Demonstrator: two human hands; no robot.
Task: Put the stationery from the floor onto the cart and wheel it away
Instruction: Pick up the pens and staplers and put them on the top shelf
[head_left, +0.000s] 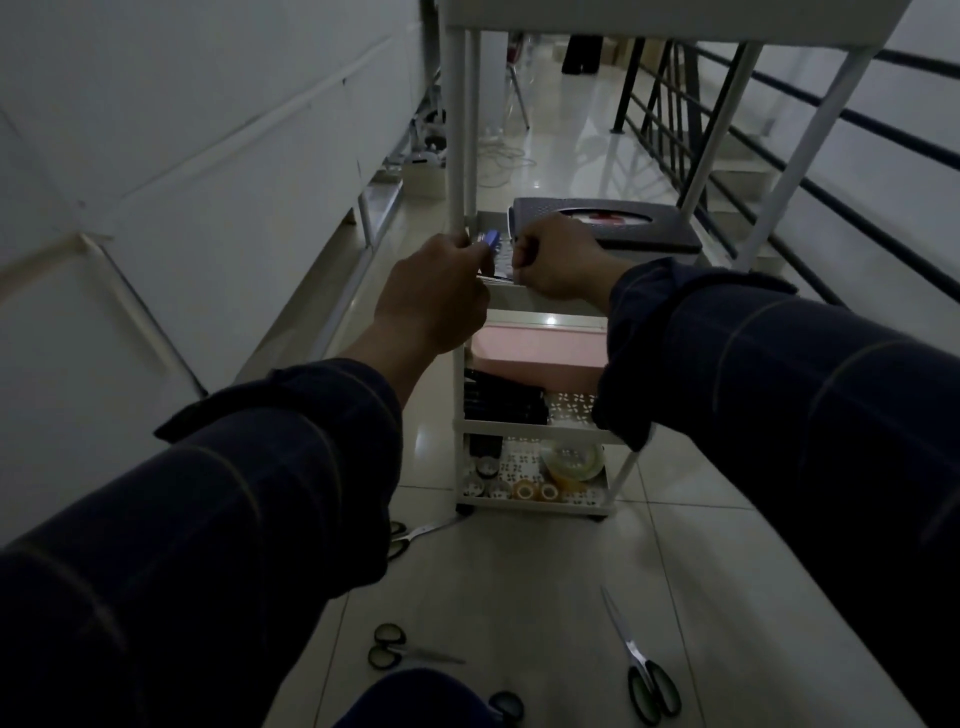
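Dim tiled floor (519, 582) holds 4 scissors (647, 670). At the cart (540, 299), my left hand (441, 291) curls around a blue item (490, 239); my right hand (558, 262) is fisted, contents unclear.

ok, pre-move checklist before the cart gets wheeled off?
1. Floor cleared of stationery: not ok. Scissors by the cart's wheel, at lower left, at lower right, a fourth handle at the bottom edge.
2. Left hand on cart post: ok; it also holds a blue item.
3. Right hand at the middle shelf: grip cannot tell.
4. Tape rolls inside bottom shelf: ok.
5. Path ahead: cannot tell; cable on floor.
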